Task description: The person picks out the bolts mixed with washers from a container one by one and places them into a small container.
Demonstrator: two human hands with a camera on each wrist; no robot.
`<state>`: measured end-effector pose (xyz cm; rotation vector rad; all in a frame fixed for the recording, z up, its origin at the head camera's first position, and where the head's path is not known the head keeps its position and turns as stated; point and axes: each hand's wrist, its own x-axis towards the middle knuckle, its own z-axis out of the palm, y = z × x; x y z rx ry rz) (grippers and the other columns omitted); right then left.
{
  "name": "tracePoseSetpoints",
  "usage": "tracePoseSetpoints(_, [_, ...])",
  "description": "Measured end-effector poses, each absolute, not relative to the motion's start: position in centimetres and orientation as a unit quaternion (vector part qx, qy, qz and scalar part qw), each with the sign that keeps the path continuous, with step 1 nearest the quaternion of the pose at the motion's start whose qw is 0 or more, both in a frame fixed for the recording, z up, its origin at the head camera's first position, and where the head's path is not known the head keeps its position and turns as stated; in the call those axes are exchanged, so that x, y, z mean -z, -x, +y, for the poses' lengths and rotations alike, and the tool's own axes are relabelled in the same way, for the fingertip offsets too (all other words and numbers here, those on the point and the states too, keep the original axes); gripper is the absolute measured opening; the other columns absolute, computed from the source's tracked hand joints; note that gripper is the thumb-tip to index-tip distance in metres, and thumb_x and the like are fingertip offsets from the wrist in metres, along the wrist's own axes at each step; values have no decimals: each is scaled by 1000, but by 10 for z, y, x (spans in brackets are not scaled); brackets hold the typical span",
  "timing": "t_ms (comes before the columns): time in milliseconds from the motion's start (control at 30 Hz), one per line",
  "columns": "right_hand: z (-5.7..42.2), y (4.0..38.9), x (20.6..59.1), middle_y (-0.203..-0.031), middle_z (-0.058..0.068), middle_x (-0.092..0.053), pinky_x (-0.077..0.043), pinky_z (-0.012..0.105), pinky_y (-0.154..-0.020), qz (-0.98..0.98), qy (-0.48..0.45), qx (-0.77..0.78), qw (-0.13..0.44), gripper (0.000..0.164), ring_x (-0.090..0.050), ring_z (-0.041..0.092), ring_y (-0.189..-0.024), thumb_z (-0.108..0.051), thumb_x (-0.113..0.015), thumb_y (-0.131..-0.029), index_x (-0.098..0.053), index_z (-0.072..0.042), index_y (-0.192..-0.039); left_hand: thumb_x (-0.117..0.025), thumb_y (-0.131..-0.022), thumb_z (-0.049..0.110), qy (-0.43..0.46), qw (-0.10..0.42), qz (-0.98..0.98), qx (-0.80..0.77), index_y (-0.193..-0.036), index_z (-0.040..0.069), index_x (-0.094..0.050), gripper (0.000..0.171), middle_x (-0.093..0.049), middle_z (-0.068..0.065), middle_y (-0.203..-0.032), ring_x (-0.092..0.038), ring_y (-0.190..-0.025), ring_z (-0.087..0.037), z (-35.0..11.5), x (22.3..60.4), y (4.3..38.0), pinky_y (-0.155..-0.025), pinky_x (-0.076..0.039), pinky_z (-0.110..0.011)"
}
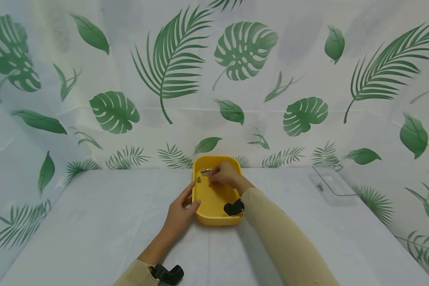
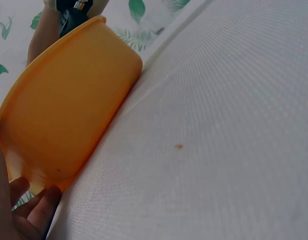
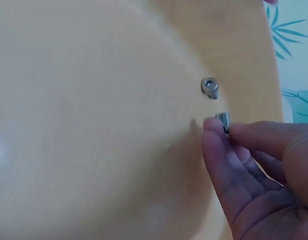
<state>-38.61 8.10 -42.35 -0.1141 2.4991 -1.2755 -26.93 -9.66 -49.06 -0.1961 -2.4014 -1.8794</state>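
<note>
Metal fastener (image 3: 223, 119): we hold this small part between the thumb and fingers of the right hand (image 1: 226, 174), which are clamped on it with its bright end exposed. For good control at this step, which we judge to be handling small hardware inside the tray, we should pinch lightly at the fingertips and move slowly, since a short, smooth part could slip or roll. We brace the yellow tray (image 1: 214, 202) with the left hand (image 1: 178, 210), its thumb at the near-left rim and its fingers against the outer wall, gripping the side; steady pressure there should limit sliding.

Relative to the right hand, the fastener sits at the fingertips, on their left, within the tray's far left portion. We cannot tell whether it touches the floor. A loose socket-head screw (image 3: 209, 86) lies just beside it, near the left wall; we should avoid knocking it.
</note>
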Motion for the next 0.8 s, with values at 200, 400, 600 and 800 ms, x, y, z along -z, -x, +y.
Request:
tracePoseSetpoints(200, [90,384,415,-99,16,-73,-63,34,-85,865,49,462,191,24,-76,25,-88,-3,-65,-96,-69,6,-117,-64,-98,21,65,39,-787,612,-156,24,-41,63,-48,-11,-157,-60,-131,-33,-94,492,268,-102,-56,-43])
tracePoseSetpoints(400, [100,379,407,-105,21,-73,-61,43,-92,855,58,487,172,29,-75,31,-94,-2,-65,-95,-67,7,-123,-64,-98,21,63,43,-789,610,-155,25,-42,62,-49,-11,-156,-61,-130,-33,-92,491,268,-102,-56,-43])
tracePoseSetpoints(600, [111,371,400,-105,20,-73,-57,48,-99,831,43,526,178,32,-73,38,-107,-3,-66,-95,-65,9,-126,-64,-98,20,63,45,-787,612,-155,25,-43,61,-49,-10,-155,-60,-131,-32,-94,490,268,-105,-54,-44])
tracePoseSetpoints(800, [123,365,394,-107,17,-73,-56,49,-101,834,45,521,174,31,-73,34,-106,-6,-67,-95,-66,8,-123,-63,-98,21,51,41,-792,607,-155,28,-42,61,-48,-8,-157,-59,-133,-31,-95,491,268,-106,-53,-43])
